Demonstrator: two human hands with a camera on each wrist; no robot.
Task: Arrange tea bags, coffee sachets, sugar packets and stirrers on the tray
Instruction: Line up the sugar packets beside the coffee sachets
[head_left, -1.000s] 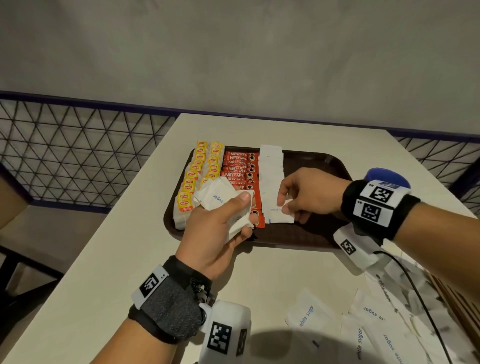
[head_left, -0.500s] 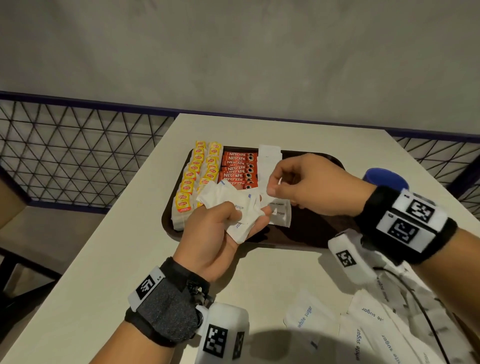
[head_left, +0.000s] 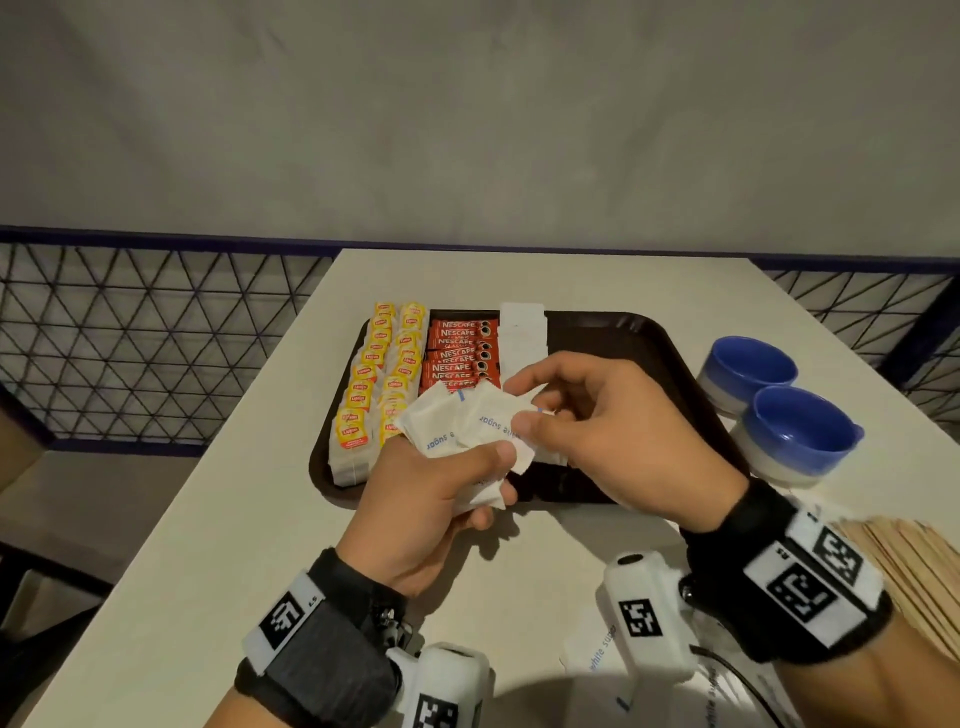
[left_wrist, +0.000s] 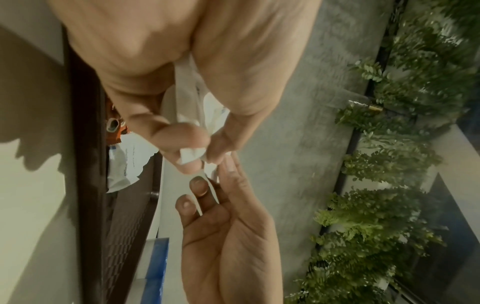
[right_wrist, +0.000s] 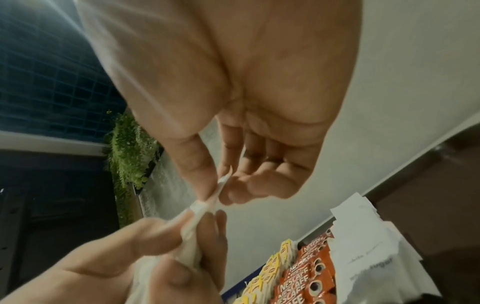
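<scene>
A brown tray (head_left: 649, 332) holds two columns of yellow tea bags (head_left: 374, 364), a column of red coffee sachets (head_left: 460, 348) and a row of white sugar packets (head_left: 522, 332). Above the tray's near edge my left hand (head_left: 498, 475) grips a fanned bunch of sugar packets (head_left: 457, 426). My right hand (head_left: 522, 408) pinches the corner of one packet in that bunch between thumb and forefinger. The right wrist view shows this pinch on the packet's corner (right_wrist: 205, 207). In the left wrist view the bunch (left_wrist: 191, 156) sits in my curled left fingers.
Two blue bowls (head_left: 748, 364) (head_left: 800, 431) stand right of the tray. Wooden stirrers (head_left: 924, 571) lie at the right edge. Loose sugar packets (head_left: 597, 649) lie on the white table (head_left: 234, 519) near me. A mesh railing (head_left: 156, 338) runs behind and left.
My right hand left the sugar row on the tray, rose to the bunch in my left hand and now pinches a packet there. The left hand lifted slightly.
</scene>
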